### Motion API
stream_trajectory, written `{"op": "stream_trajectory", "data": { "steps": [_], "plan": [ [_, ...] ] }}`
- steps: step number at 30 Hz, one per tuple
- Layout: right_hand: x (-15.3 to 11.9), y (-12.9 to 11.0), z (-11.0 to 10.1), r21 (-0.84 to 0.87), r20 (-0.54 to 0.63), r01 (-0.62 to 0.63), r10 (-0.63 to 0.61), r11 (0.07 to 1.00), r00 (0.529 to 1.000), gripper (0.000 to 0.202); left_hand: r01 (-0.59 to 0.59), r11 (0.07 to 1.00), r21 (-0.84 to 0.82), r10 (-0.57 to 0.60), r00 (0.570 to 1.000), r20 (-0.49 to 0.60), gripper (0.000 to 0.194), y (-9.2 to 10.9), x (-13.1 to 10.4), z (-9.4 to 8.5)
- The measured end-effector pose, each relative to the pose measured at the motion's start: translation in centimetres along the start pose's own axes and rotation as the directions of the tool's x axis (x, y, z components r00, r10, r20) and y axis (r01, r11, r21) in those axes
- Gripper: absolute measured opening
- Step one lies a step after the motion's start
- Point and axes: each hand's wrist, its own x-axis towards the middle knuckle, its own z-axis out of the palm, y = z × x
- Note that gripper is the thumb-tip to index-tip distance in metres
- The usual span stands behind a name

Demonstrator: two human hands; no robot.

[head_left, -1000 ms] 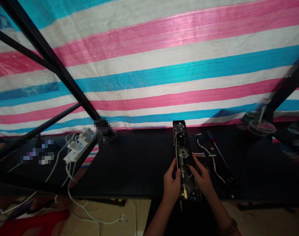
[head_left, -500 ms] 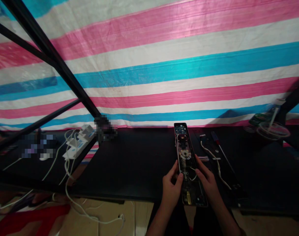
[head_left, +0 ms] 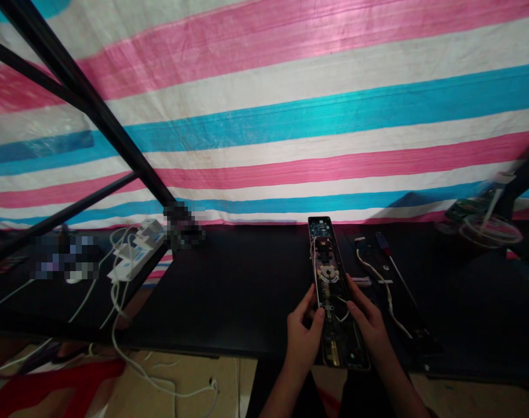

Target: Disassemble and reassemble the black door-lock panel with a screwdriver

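Casing re-angled, wht wire inside

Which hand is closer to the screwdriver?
Right. The right hand holds the right edge of the opened device, with the screwdriver to its right; the left hand, on the opposite edge, is farther.

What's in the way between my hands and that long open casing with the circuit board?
Nothing visible: your left hand and right hand grip the open casing along its long sides. The white cable and screwdriver lie off to its right.
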Motion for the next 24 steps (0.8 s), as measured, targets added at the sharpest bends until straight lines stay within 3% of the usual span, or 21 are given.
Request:
{"op": "stream_trajectory", "data": {
  "steps": [6,24],
  "plan": [
    [-0.02,-0.14,-0.08,0.047,0.005,-0.045,0.045,0.998,0.999,0.063,0.023,0.999,0.026,-0.022,0.999,-0.039,0.062,0.47,-0.24,0.13],
    [0.08,0.09,-0.10,0.075,0.006,-0.085,0.085,0.994,0.996,0.064,0.015,0.998,0.056,-0.014,1.000,-0.013,0.045,0.83,-0.41,0.51]
  ]
}}
